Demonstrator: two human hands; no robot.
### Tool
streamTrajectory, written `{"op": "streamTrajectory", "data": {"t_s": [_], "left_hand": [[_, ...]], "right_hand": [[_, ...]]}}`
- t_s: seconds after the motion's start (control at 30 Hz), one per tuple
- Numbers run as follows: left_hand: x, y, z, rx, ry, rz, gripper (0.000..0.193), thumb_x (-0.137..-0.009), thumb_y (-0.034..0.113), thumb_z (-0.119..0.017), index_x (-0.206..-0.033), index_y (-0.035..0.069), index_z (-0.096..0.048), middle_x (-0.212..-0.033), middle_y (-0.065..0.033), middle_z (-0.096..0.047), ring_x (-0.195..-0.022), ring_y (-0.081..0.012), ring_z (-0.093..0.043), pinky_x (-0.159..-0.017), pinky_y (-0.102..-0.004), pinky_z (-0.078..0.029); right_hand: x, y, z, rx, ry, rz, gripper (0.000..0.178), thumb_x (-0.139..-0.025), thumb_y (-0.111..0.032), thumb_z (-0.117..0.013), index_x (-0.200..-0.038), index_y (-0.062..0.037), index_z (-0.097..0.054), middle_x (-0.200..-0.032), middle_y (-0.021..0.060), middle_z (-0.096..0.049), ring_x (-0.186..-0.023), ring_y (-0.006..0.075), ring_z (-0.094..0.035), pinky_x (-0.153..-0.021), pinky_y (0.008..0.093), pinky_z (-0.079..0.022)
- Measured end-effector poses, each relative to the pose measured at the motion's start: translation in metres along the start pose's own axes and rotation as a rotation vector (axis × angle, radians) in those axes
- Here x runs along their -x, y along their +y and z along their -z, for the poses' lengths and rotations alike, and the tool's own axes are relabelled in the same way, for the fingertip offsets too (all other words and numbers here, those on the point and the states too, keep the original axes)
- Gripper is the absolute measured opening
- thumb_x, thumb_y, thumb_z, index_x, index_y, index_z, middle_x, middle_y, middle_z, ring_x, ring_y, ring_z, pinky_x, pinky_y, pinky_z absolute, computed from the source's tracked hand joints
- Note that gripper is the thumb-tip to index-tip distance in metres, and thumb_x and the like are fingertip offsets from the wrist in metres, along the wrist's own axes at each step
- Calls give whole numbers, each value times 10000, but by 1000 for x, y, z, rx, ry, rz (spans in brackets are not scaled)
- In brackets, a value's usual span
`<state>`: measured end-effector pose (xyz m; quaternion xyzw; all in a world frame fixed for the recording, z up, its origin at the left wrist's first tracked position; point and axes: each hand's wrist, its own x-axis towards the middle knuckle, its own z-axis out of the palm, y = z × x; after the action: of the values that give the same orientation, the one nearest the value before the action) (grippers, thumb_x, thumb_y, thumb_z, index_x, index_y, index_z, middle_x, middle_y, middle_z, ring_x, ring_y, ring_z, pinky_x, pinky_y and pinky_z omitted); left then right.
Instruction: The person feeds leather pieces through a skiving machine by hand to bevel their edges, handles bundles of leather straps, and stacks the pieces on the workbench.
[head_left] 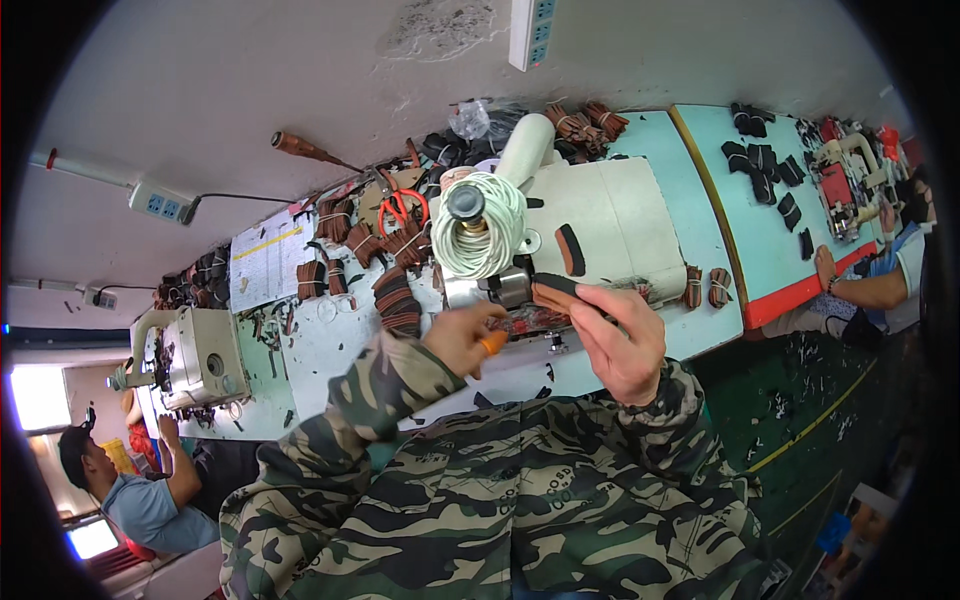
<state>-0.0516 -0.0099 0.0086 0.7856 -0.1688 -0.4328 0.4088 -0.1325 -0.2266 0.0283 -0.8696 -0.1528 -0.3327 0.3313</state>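
Between the thumb and fingers of my right hand (622, 345) is a short curved strip (553, 297), black on one face and brown on the other. Its left end lies close to the metal working head (512, 287) of a cream-coloured machine (610, 215). My left hand (462, 340) is at the machine's front edge, fingers curled. Something orange (494, 342) shows at its fingertips; whether it is worn or held I cannot tell. Another black-and-brown strip (571, 250) rests on top of the machine. A coil of white cord (480, 225) hangs round a post above the working head.
Left of the machine lie tied bundles of brown strips (398, 300), orange-handled pliers (403, 210) and a screwdriver (305, 148). A second machine (205, 358) stands farther left. People sit at both sides; a red-edged table (800, 300) with black pieces is at the right.
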Motion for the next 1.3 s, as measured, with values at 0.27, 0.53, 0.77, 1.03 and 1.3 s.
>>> {"op": "streamTrajectory", "data": {"t_s": [0.27, 0.53, 0.77, 1.03, 1.3], "left_hand": [[-28, 26, -59, -410, 395, -612, 320, -742, 111, -678, -1045, 73, -585, -1078, -88, -590, -934, -273, -599, -717, -376, -517], [-64, 47, -69, -472, 571, -720, 498, -700, 55, -697, -1160, -8, -518, -1220, -196, -494, -1126, -357, -487, -920, -400, -434], [-79, 32, -77, -706, 478, -644, 564, -654, 131, -750, -1156, 22, -518, -1284, -159, -459, -1227, -317, -411, -997, -397, -373], [-77, 29, -74, -543, 531, -636, 481, -649, 56, -738, -1092, 4, -558, -1196, -143, -514, -1134, -305, -483, -939, -371, -423], [-76, 25, -76, -663, 537, -735, 442, -618, 55, -750, -1029, 16, -592, -1125, -112, -555, -1065, -291, -518, -884, -380, -446]], "right_hand": [[7, 10, 9, 91, 113, 59, 311, -657, 71, -676, -955, -6, -631, -984, 145, -607, -780, 290, -623, -634, 339, -520], [11, 47, -2, 143, 192, -82, 352, -653, 87, -674, -985, -15, -614, -990, 118, -612, -803, 288, -611, -651, 344, -506], [40, 74, -8, 193, -43, -308, 385, -707, -5, -658, -1079, -24, -560, -1054, 114, -586, -904, 294, -580, -753, 376, -481], [38, 72, 3, 126, -113, -429, 485, -682, -14, -694, -1139, -22, -533, -1096, 139, -570, -999, 322, -548, -839, 377, -467], [33, 79, -3, 237, -117, -330, 315, -724, -52, -654, -1030, -33, -583, -947, 98, -598, -855, 287, -579, -719, 373, -483]]}}
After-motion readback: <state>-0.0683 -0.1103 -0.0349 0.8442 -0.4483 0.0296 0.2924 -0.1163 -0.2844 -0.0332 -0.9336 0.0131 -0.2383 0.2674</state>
